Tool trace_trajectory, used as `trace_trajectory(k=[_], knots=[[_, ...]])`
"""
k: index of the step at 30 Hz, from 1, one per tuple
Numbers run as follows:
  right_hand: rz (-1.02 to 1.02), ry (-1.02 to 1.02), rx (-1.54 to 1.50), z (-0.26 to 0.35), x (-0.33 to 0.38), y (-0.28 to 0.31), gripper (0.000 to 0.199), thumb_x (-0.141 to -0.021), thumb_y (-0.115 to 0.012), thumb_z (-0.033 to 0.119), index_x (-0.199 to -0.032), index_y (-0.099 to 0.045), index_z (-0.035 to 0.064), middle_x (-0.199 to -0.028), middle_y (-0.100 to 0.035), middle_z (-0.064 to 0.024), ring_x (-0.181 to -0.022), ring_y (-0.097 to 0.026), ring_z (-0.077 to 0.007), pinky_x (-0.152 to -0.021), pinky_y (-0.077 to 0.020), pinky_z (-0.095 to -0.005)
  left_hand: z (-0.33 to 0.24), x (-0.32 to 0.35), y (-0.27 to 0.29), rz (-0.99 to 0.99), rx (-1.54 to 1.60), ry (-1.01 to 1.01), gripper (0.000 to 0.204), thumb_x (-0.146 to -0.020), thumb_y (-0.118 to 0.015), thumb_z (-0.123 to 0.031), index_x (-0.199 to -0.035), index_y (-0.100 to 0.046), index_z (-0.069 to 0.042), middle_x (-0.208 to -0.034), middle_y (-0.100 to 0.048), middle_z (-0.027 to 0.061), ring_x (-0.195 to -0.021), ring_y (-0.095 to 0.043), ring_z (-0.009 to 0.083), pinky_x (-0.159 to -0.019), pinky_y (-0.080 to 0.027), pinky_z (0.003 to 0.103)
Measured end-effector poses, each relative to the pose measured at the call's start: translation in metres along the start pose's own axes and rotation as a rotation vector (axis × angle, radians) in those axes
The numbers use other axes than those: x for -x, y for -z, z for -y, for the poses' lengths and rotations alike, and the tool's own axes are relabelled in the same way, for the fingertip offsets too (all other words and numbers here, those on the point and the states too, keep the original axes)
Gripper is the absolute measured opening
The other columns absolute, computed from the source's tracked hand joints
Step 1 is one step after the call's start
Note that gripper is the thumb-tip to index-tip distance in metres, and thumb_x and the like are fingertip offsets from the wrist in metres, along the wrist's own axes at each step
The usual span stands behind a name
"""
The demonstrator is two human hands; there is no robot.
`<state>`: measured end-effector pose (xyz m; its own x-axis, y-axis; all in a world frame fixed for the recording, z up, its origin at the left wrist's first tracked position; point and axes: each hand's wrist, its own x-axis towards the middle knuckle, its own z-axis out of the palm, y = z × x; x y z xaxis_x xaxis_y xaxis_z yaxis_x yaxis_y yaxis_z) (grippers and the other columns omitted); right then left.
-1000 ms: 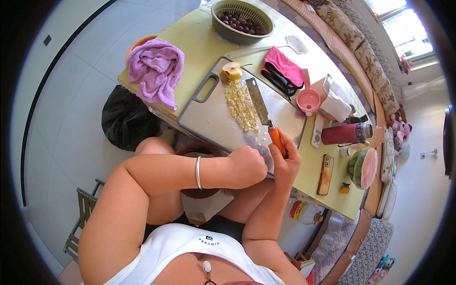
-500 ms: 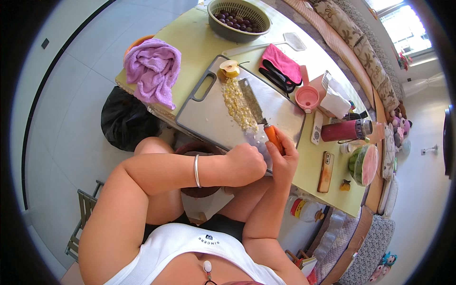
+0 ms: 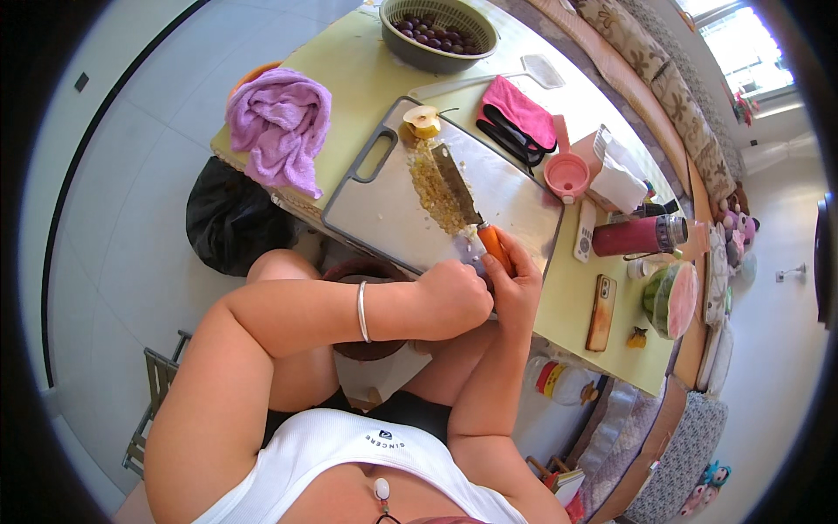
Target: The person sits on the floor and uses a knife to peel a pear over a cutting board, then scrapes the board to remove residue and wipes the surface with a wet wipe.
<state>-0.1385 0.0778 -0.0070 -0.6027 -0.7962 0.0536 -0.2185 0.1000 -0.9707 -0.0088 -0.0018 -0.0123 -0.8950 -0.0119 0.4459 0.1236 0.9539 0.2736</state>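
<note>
My right hand (image 3: 517, 281) is wrapped round the orange handle of a kitchen knife (image 3: 453, 182). Its wide blade rests along a strip of finely chopped pale yellow pieces (image 3: 429, 192) on a metal-faced cutting board (image 3: 367, 214) with a grey rim. At the strip's far end sits a cut piece of yellow-skinned pear (image 3: 422, 122), stem attached. My left hand (image 3: 454, 299), below a silver bangle, is closed in a fist just left of my right hand, over the board's near edge. Its fingertips are turned away, so whatever it may hold is hidden.
A colander of dark round fruit (image 3: 410, 52), a white slotted turner (image 3: 543, 72) and a pink-black cloth (image 3: 519, 118) lie beyond the board. A purple towel (image 3: 279, 131) is left; a phone (image 3: 601, 313), maroon flask (image 3: 633, 237) and cut watermelon (image 3: 670, 301) are right.
The knife has shifted slightly left, its blade now over the chopped strip rather than along its right side. My right hand moved a little left with it; my left fist has barely moved.
</note>
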Motion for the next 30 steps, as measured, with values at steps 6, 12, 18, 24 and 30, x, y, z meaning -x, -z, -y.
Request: trace_trajectory(k=[6,12,18,24,30], knots=[[-0.004,-0.003,-0.018,0.0019,0.0013,0.0008,0.039,-0.082,-0.066,-0.004,-0.120,-0.062,-0.0014,-0.106,-0.066,-0.0060,-0.093,-0.060,-0.0121,-0.084,-0.0483,-0.0253,-0.0008,-0.0007,0.0010,0.029,-0.015,0.003,0.005,-0.068,-0.061,-0.014,-0.066,-0.061,-0.010,-0.063,-0.061,0.0080,-0.059,-0.060,0.0226,-0.052,-0.047,0.034],[-0.027,0.032,-0.008,0.0001,0.0018,0.0007,0.038,-0.082,-0.066,-0.003,-0.120,-0.062,-0.0016,-0.107,-0.066,-0.0073,-0.096,-0.061,-0.0125,-0.086,-0.0479,-0.0257,-0.0003,-0.0013,0.0023,0.033,-0.013,0.008,0.005,-0.068,-0.061,-0.014,-0.066,-0.060,-0.009,-0.063,-0.062,0.0085,-0.058,-0.060,0.0225,-0.053,-0.048,0.034],[-0.007,-0.037,-0.001,-0.0001,0.0009,-0.0013,0.038,-0.082,-0.065,-0.004,-0.120,-0.062,-0.0015,-0.107,-0.067,-0.0079,-0.097,-0.061,-0.0124,-0.087,-0.0477,-0.0258,0.0005,-0.0006,-0.0026,0.015,-0.027,0.008,0.005,-0.068,-0.061,-0.014,-0.065,-0.060,-0.010,-0.062,-0.061,0.0076,-0.058,-0.060,0.0219,-0.053,-0.047,0.034],[-0.012,0.023,0.022,0.0019,0.0018,0.0007,0.038,-0.082,-0.065,-0.004,-0.120,-0.062,-0.0017,-0.107,-0.067,-0.0074,-0.096,-0.061,-0.0120,-0.086,-0.0478,-0.0256,0.0000,-0.0016,-0.0003,-0.004,-0.001,0.004,0.005,-0.068,-0.061,-0.014,-0.065,-0.059,-0.010,-0.062,-0.061,0.0073,-0.059,-0.060,0.0217,-0.052,-0.046,0.033],[-0.022,0.003,-0.021,0.0026,0.0030,-0.0025,0.040,-0.082,-0.065,-0.004,-0.121,-0.062,-0.0014,-0.107,-0.066,-0.0075,-0.095,-0.061,-0.0120,-0.085,-0.0482,-0.0257,0.0001,-0.0015,0.0012,0.008,0.014,0.014,0.005,-0.067,-0.061,-0.013,-0.065,-0.060,-0.009,-0.062,-0.060,0.0072,-0.059,-0.060,0.0226,-0.053,-0.047,0.034]])
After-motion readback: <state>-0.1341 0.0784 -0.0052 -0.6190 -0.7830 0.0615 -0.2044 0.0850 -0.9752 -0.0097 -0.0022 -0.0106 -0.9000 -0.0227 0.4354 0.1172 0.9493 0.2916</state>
